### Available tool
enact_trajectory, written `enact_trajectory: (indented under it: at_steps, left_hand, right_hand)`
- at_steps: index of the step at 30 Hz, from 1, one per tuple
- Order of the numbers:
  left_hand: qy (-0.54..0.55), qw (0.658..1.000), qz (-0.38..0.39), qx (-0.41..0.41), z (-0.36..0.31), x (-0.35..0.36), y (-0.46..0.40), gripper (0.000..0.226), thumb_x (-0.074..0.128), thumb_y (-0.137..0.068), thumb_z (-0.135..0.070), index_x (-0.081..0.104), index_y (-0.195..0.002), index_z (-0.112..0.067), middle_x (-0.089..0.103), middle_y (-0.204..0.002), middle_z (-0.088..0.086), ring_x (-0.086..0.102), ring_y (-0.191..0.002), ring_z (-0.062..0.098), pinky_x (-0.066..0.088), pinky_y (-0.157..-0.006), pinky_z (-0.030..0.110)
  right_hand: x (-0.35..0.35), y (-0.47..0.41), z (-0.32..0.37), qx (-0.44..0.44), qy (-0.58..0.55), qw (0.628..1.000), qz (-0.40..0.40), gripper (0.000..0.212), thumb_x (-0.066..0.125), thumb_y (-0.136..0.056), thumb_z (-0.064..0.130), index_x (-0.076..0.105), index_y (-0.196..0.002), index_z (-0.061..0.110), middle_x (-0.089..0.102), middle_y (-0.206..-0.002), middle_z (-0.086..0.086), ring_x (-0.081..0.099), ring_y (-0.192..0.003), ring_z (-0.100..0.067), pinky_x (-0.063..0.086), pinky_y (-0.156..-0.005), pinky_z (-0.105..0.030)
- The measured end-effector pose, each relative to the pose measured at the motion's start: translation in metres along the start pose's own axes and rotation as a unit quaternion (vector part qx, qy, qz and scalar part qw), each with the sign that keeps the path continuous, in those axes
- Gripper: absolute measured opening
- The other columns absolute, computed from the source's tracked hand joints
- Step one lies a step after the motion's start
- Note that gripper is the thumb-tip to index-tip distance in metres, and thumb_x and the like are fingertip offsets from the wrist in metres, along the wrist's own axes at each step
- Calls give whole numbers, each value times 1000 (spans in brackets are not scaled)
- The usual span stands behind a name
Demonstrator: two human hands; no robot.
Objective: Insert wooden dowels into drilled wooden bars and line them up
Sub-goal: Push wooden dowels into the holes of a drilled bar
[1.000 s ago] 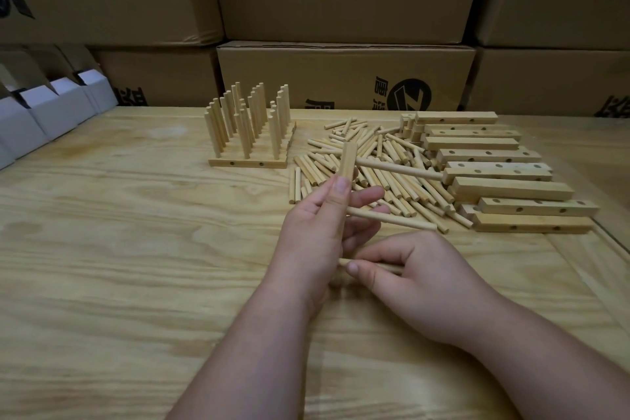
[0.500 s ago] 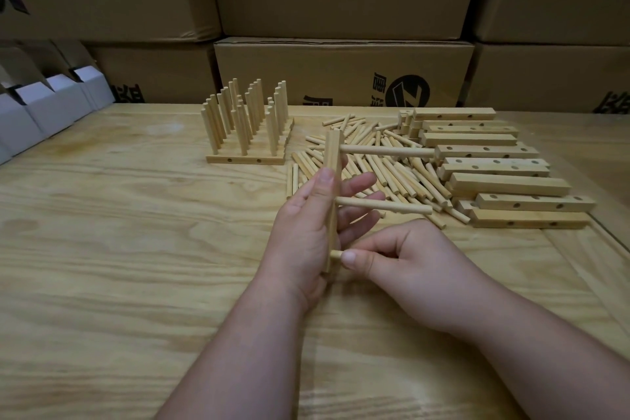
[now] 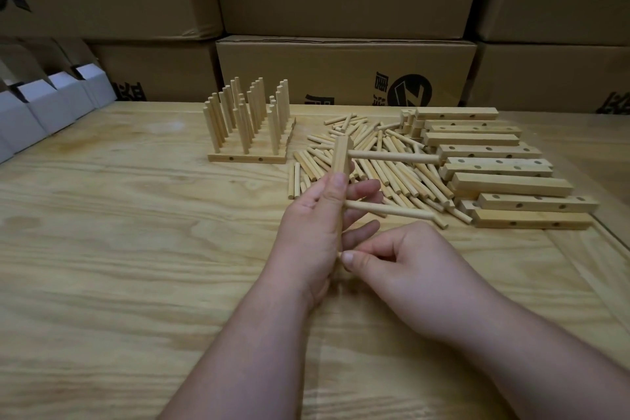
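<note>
Bar [image 3: 341,157] upright in the left hand [image 3: 315,232], thumb pressed along its near face and fingers curled round the far side, so the bar's top end stands clear above the grip while its lower length runs down through the palm. Two dowels stick out of it to the right: the upper dowel [image 3: 392,157] well above the fingers, the middle dowel [image 3: 388,210] passing out between them. Down at the bar's bottom end, the right hand [image 3: 405,269] pinches a third dowel [image 3: 340,255] between thumb and forefinger, right against the bar; only a sliver of that dowel shows past the thumb tip, and I cannot tell how far it sits in the hole. Behind, on the table [image 3: 119,249], loose dowels [image 3: 375,164] lie in a heap, drilled bars [image 3: 504,181] are stacked to its right, and finished bars [image 3: 249,133] with dowels standing up are lined together on the left. Cardboard boxes [image 3: 344,72] wall the back.
</note>
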State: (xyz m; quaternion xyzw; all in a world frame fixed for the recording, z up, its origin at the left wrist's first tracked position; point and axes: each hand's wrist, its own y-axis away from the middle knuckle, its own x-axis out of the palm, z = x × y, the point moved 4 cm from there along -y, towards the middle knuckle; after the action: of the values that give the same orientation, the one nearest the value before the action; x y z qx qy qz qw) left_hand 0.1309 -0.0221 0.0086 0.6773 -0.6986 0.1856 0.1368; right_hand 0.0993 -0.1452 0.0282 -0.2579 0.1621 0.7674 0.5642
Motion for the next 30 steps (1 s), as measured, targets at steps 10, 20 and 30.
enact_trajectory:
  at_steps: [10,20,30]
  left_hand:
    - [-33,999,8,7,3,1,0,27,53,-102,-43,78,-97,-35,77,-109,6,72,-110,18,62,-81,44]
    - [-12,1000,-1,-2,1,3,2,31,49,-103,-45,78,-94,-39,77,-110,5,71,-113,19,61,-80,43]
    - [59,992,-104,-28,3,-5,-8,37,45,-107,-39,68,-109,-10,79,-104,9,77,-92,23,63,-68,39]
  right_hand:
    - [-2,2,-2,-17,-20,1000,4,21,69,-92,24,80,-74,22,65,-66,32,57,-62,12,38,-57,-8]
    - [-2,1,-2,-18,-15,1000,6,18,69,-92,27,80,-77,25,72,-87,30,66,-85,9,49,-77,-19]
    - [-19,-12,-8,23,-90,994,-50,28,59,-93,42,76,-72,39,55,-50,12,47,-47,-4,41,-50,-24]
